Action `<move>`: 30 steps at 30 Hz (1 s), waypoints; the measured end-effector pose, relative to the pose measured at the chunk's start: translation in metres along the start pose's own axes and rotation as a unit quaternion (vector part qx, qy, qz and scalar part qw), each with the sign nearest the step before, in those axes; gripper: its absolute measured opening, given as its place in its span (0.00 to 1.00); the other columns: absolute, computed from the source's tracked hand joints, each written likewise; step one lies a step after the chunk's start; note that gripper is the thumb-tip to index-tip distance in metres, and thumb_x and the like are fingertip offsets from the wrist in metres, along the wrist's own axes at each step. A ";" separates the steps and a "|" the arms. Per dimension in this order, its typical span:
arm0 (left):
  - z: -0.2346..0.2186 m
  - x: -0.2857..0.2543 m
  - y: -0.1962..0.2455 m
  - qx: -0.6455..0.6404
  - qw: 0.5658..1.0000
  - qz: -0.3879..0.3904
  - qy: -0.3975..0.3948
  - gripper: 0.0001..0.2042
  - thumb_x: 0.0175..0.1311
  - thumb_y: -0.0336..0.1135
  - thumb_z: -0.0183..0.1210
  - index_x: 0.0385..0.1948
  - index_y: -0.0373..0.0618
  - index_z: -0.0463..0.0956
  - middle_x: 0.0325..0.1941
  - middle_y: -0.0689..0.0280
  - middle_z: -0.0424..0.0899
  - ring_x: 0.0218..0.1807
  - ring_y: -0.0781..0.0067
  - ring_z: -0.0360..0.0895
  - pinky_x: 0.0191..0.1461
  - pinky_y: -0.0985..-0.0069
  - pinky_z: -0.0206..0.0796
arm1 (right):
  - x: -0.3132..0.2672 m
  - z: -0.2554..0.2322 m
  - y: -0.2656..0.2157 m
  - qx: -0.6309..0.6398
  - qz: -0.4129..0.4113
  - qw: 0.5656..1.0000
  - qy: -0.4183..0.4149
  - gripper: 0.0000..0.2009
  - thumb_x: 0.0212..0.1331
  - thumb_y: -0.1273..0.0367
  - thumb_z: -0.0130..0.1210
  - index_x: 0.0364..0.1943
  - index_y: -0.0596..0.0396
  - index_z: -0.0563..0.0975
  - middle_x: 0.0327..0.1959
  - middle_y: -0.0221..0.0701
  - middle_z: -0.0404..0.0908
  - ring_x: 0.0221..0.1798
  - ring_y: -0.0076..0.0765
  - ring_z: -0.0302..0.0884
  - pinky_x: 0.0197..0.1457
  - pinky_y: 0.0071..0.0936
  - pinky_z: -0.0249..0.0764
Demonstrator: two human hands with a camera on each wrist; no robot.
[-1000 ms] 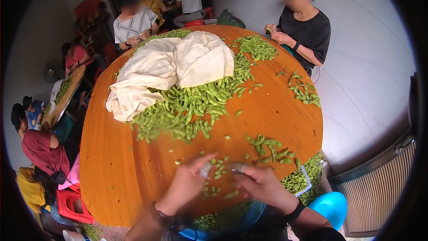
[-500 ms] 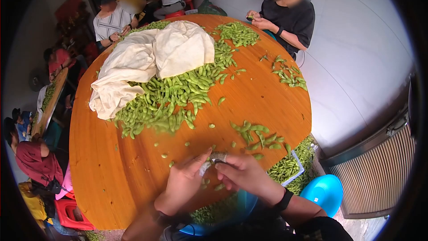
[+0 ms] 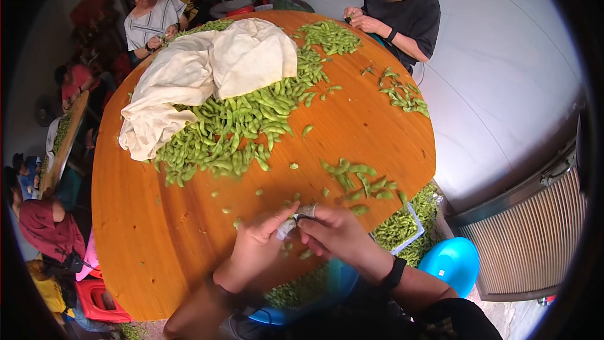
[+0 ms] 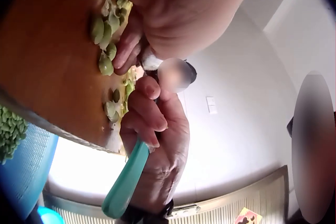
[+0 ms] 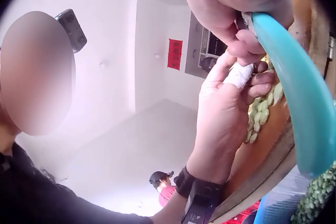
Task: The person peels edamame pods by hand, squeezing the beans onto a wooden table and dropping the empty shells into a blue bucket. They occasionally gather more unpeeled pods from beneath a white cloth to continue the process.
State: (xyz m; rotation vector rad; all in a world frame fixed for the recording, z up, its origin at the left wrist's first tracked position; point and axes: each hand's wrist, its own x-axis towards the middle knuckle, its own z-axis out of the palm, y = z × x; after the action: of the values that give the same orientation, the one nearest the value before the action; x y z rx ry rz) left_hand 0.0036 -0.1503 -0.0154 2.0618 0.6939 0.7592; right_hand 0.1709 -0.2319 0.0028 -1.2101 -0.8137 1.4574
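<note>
My left hand (image 3: pixel 258 245) and right hand (image 3: pixel 346 239) meet at the fingertips over the table's near edge. In the left wrist view my right hand's fingers curl round the teal handle (image 4: pixel 126 182) of a tool; its working end is hidden. White wrapping (image 5: pixel 240 75) covers my left thumb, which presses near the curled fingers. I cannot tell whether a pod sits between those fingers. A greyish wrap (image 3: pixel 306 210) shows on a right-hand finger. Shelled green beans (image 5: pixel 260 116) lie on the wood just beyond the hands.
A heap of green soybean pods (image 3: pixel 233 132), partly under a cream cloth (image 3: pixel 255 56), covers the far left of the round wooden table (image 3: pixel 157 239). Loose pods (image 3: pixel 377 186) lie right of my hands. Below the edge stands a blue basin (image 4: pixel 39 171) holding beans. Two people sit opposite.
My hands were apart a second ago and have come together, fingertips meeting. The head view has shifted, so the table and heap now sit further left and slightly higher.
</note>
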 end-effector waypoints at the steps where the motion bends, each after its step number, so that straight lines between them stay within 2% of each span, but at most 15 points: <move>1: 0.000 0.000 0.002 -0.024 0.999 -0.019 -0.008 0.23 0.59 0.13 0.50 0.55 0.45 0.77 0.43 0.60 0.86 0.35 0.75 0.84 0.36 0.79 0.78 | 0.001 0.000 0.003 0.000 0.002 1.000 0.002 0.08 0.68 0.69 0.51 0.31 0.56 0.76 0.21 0.23 0.75 0.17 0.15 0.69 0.15 0.16 0.61; 8: 0.000 -0.003 0.001 -0.149 0.988 -0.050 -0.010 0.20 0.64 0.16 0.48 0.56 0.43 0.75 0.35 0.66 0.84 0.36 0.79 0.82 0.40 0.79 0.77 | 0.004 0.007 0.004 0.044 -0.004 0.999 0.022 0.06 0.67 0.71 0.50 0.32 0.54 0.76 0.21 0.23 0.75 0.16 0.15 0.66 0.15 0.15 0.59; 10: -0.001 0.000 0.003 -0.131 0.990 -0.045 -0.014 0.19 0.65 0.17 0.47 0.57 0.42 0.74 0.34 0.66 0.83 0.36 0.79 0.81 0.41 0.79 0.77 | 0.005 0.007 0.005 0.087 0.009 0.996 0.021 0.07 0.68 0.71 0.50 0.32 0.54 0.77 0.21 0.23 0.75 0.16 0.14 0.66 0.15 0.15 0.58; 12: -0.005 0.001 0.002 -0.264 0.955 -0.127 -0.037 0.20 0.65 0.16 0.46 0.57 0.42 0.75 0.35 0.66 0.83 0.36 0.78 0.81 0.41 0.79 0.76 | 0.005 0.006 0.007 0.086 -0.004 0.996 0.013 0.07 0.67 0.70 0.50 0.33 0.53 0.77 0.21 0.22 0.75 0.16 0.14 0.67 0.14 0.15 0.57; 14: -0.009 0.003 0.001 -0.275 0.952 -0.130 -0.045 0.19 0.67 0.17 0.44 0.56 0.42 0.75 0.36 0.65 0.83 0.36 0.77 0.81 0.40 0.79 0.76 | 0.006 0.004 0.004 0.073 0.020 0.997 0.011 0.07 0.67 0.69 0.51 0.34 0.53 0.78 0.21 0.21 0.76 0.16 0.15 0.67 0.15 0.14 0.56; 18: -0.013 0.007 0.001 -0.349 0.917 -0.184 -0.054 0.15 0.71 0.24 0.44 0.55 0.40 0.75 0.37 0.64 0.82 0.33 0.75 0.81 0.37 0.79 0.76 | 0.007 0.001 -0.002 0.073 0.037 0.997 -0.004 0.07 0.67 0.67 0.52 0.35 0.53 0.80 0.21 0.20 0.76 0.16 0.14 0.67 0.14 0.14 0.55; 21: -0.016 0.009 0.002 -0.413 0.882 -0.220 -0.055 0.13 0.71 0.29 0.47 0.53 0.38 0.72 0.37 0.62 0.82 0.30 0.74 0.80 0.33 0.79 0.75 | 0.006 0.001 -0.010 0.054 0.048 0.997 -0.005 0.07 0.67 0.67 0.52 0.35 0.53 0.80 0.21 0.21 0.76 0.15 0.15 0.67 0.15 0.14 0.57; 22: -0.016 0.009 0.002 -0.414 0.882 -0.219 -0.053 0.13 0.71 0.29 0.47 0.53 0.38 0.72 0.37 0.62 0.82 0.30 0.74 0.80 0.33 0.79 0.75 | 0.005 0.002 -0.012 0.053 0.048 0.997 -0.006 0.07 0.67 0.67 0.52 0.35 0.53 0.80 0.21 0.21 0.76 0.15 0.15 0.67 0.15 0.14 0.57; 24: -0.017 0.010 0.001 -0.455 0.851 -0.259 -0.036 0.11 0.71 0.29 0.48 0.52 0.39 0.69 0.36 0.62 0.82 0.29 0.73 0.79 0.31 0.79 0.74 | 0.005 0.005 -0.013 -0.068 -0.028 0.997 0.028 0.06 0.67 0.69 0.52 0.35 0.53 0.80 0.21 0.21 0.75 0.16 0.16 0.67 0.18 0.14 0.60; 25: -0.017 0.010 0.000 -0.455 0.851 -0.258 -0.034 0.11 0.71 0.29 0.48 0.52 0.39 0.69 0.36 0.62 0.82 0.29 0.73 0.79 0.31 0.79 0.74 | 0.006 0.007 -0.010 -0.137 -0.087 0.986 0.044 0.05 0.65 0.72 0.52 0.35 0.56 0.79 0.21 0.25 0.77 0.18 0.19 0.70 0.21 0.18 0.65; 26: -0.016 0.009 0.001 -0.423 0.867 -0.261 -0.041 0.12 0.71 0.29 0.47 0.52 0.39 0.67 0.36 0.62 0.81 0.29 0.73 0.79 0.29 0.79 0.73 | 0.005 0.009 -0.008 -0.138 -0.087 0.986 0.041 0.05 0.65 0.72 0.52 0.35 0.56 0.79 0.21 0.25 0.77 0.18 0.19 0.70 0.21 0.18 0.65; 28: -0.015 0.006 -0.001 -0.392 0.881 -0.263 -0.044 0.12 0.70 0.29 0.47 0.53 0.39 0.66 0.37 0.61 0.80 0.29 0.74 0.78 0.28 0.80 0.71 | 0.003 0.014 -0.006 -0.277 -0.238 0.929 0.064 0.04 0.64 0.75 0.52 0.36 0.60 0.78 0.22 0.30 0.80 0.21 0.20 0.74 0.24 0.22 0.69; 29: -0.015 0.005 -0.003 -0.376 0.894 -0.241 -0.043 0.11 0.70 0.28 0.46 0.51 0.39 0.66 0.36 0.62 0.79 0.28 0.76 0.77 0.27 0.81 0.70 | -0.001 0.017 -0.007 -0.269 -0.205 0.939 0.065 0.04 0.63 0.76 0.52 0.38 0.61 0.77 0.24 0.34 0.82 0.24 0.19 0.75 0.26 0.25 0.70; 30: -0.015 0.004 -0.004 -0.359 0.906 -0.220 -0.043 0.10 0.70 0.27 0.46 0.50 0.39 0.66 0.35 0.63 0.79 0.27 0.78 0.76 0.26 0.82 0.69 | -0.002 0.019 -0.007 -0.270 -0.206 0.939 0.060 0.04 0.63 0.76 0.52 0.38 0.61 0.77 0.24 0.34 0.82 0.24 0.19 0.75 0.26 0.25 0.70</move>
State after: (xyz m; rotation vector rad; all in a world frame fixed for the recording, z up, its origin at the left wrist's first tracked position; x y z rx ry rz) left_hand -0.0053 -0.1380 -0.0108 1.2000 0.6659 0.5426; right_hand 0.1549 -0.2298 0.0146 -1.4032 -1.3452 0.8290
